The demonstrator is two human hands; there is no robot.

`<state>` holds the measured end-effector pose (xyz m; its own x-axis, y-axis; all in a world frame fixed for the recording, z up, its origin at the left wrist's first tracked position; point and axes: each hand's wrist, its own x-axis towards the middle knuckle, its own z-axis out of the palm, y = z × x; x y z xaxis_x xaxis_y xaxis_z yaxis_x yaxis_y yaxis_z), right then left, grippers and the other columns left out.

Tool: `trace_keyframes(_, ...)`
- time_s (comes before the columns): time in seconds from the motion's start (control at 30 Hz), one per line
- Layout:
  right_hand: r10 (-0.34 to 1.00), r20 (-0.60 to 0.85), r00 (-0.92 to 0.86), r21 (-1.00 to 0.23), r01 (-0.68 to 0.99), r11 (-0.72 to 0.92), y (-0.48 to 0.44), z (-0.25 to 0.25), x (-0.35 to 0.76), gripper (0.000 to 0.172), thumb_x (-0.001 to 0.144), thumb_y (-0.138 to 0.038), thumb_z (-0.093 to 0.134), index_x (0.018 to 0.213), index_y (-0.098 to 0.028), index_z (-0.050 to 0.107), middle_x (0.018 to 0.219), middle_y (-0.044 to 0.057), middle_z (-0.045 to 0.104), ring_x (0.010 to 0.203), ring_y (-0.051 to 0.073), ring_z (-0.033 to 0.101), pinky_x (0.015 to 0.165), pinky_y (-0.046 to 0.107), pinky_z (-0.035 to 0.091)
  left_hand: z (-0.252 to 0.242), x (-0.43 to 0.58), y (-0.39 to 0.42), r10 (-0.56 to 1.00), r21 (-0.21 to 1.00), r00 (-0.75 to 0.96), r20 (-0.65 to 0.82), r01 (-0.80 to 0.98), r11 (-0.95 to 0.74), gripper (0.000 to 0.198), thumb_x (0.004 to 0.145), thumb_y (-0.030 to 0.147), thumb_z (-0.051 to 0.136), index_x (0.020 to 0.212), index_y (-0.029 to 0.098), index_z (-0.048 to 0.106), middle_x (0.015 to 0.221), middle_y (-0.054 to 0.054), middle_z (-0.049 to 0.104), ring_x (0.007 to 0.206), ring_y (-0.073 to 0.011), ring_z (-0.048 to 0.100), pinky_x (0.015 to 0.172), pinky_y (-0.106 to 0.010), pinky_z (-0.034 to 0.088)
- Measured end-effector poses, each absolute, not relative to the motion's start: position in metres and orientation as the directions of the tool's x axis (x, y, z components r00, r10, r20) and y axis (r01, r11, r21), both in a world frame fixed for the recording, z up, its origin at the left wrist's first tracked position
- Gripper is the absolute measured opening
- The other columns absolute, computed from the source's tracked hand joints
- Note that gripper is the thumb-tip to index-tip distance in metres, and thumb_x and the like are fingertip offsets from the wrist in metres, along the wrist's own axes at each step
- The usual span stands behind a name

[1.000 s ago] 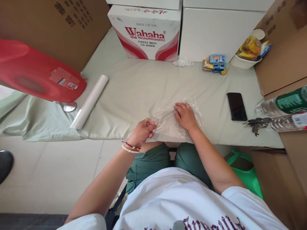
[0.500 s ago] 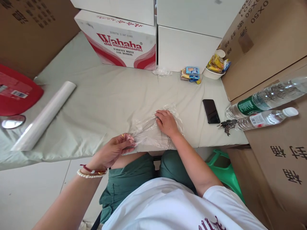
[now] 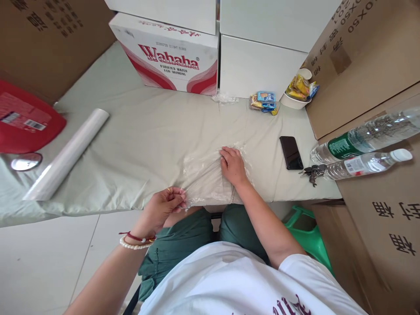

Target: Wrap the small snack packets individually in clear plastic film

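Observation:
A clear plastic bag (image 3: 205, 177) lies flat at the near edge of a table covered in pale green cloth (image 3: 147, 140). My left hand (image 3: 166, 205) pinches the bag's left end just past the table edge, fingers closed on the film. My right hand (image 3: 233, 165) presses down on the right part of the bag, fingers curled onto the plastic. The film is stretched and wrinkled between the two hands.
A white roll (image 3: 67, 153) lies at the left beside a red container (image 3: 26, 124) and a metal lid (image 3: 25, 161). A Wahaha box (image 3: 170, 61) and white boxes stand behind. Snack packets (image 3: 262, 101), a bowl (image 3: 295, 99), a phone (image 3: 291, 152), keys (image 3: 311, 173) and two water bottles (image 3: 361, 153) sit right.
My left hand has pulled the bag's end a little toward me, off the table edge. My right hand stays pressed on the bag. The camera has swung right.

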<state>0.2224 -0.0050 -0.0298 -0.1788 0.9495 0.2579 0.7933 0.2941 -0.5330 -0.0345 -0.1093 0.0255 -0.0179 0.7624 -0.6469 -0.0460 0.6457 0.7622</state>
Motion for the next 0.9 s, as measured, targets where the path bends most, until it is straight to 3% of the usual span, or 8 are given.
trace_keyframes(0.17,0.943,0.281,-0.177,-0.528,0.792,0.306,-0.004,-0.033,0.224,0.042,0.103,-0.019,0.047,0.136,-0.021,0.073,0.144,0.011,0.067,0.135,0.029,0.054,0.120,0.051,0.046,0.032,-0.031,-0.112,0.733,0.733,0.009,-0.680,-0.001,0.680,0.049,0.047,0.043,0.097,0.082,0.015,0.076,0.065,-0.001,0.067,0.058,-0.0102,0.057,0.053,-0.019,0.045)
trace_keyframes(0.33,0.939,0.303,-0.164,-0.540,0.782,0.311,-0.004,-0.035,0.225,0.042,0.101,-0.018,0.048,0.132,-0.024,0.076,0.142,0.009,0.069,0.133,0.030,0.056,0.118,0.054,0.048,0.041,-0.015,-0.115,0.739,0.741,-0.085,-0.668,-0.165,0.651,0.035,0.053,0.033,0.090,0.079,0.015,0.075,0.070,0.002,0.063,0.056,-0.0049,0.046,0.049,-0.016,0.037)
trace_keyframes(0.4,0.937,0.310,-0.159,-0.545,0.778,0.313,-0.004,-0.035,0.225,0.041,0.100,-0.018,0.049,0.131,-0.023,0.076,0.141,0.009,0.069,0.132,0.031,0.056,0.117,0.054,0.048,0.045,-0.010,-0.118,0.730,0.723,-0.075,-0.679,-0.242,0.647,0.034,0.051,0.026,0.091,0.074,0.017,0.067,0.076,0.002,0.065,0.060,-0.0060,0.052,0.052,-0.017,0.043)
trace_keyframes(0.5,0.943,0.291,-0.160,-0.538,0.788,0.299,-0.004,-0.035,0.225,0.040,0.101,-0.018,0.048,0.130,-0.020,0.076,0.142,0.011,0.068,0.134,0.030,0.054,0.118,0.051,0.048,0.048,-0.005,-0.123,0.706,0.675,-0.034,-0.708,-0.327,0.661,0.044,0.048,0.018,0.093,0.072,0.020,0.055,0.086,0.001,0.069,0.080,-0.0142,0.068,0.068,-0.024,0.059)
trace_keyframes(0.57,0.946,0.280,-0.162,-0.531,0.795,0.293,-0.004,-0.034,0.225,0.039,0.101,-0.017,0.049,0.129,-0.019,0.076,0.142,0.012,0.068,0.134,0.030,0.054,0.119,0.049,0.047,0.048,-0.005,-0.125,0.715,0.676,-0.028,-0.699,-0.352,0.647,0.048,0.048,0.015,0.092,0.073,0.020,0.052,0.084,0.003,0.067,0.087,-0.0167,0.072,0.070,-0.024,0.061)
trace_keyframes(0.73,0.936,0.317,-0.156,-0.561,0.764,0.318,-0.004,-0.036,0.225,0.037,0.100,-0.017,0.051,0.125,-0.017,0.077,0.139,0.013,0.069,0.130,0.030,0.055,0.117,0.050,0.048,0.040,-0.010,-0.130,0.724,0.706,-0.108,-0.681,-0.362,0.609,0.042,0.049,0.013,0.084,0.078,0.020,0.055,0.068,0.006,0.064,0.057,-0.0068,0.057,0.051,-0.015,0.047)
trace_keyframes(0.9,0.933,0.330,-0.144,-0.594,0.736,0.324,-0.003,-0.040,0.226,0.035,0.099,-0.015,0.052,0.124,-0.019,0.077,0.139,0.013,0.070,0.131,0.030,0.054,0.117,0.051,0.048,0.033,-0.024,-0.131,0.738,0.770,-0.250,-0.626,-0.347,0.536,0.034,0.048,0.017,0.079,0.073,0.019,0.056,0.062,0.005,0.061,0.055,-0.0065,0.052,0.049,-0.014,0.039)
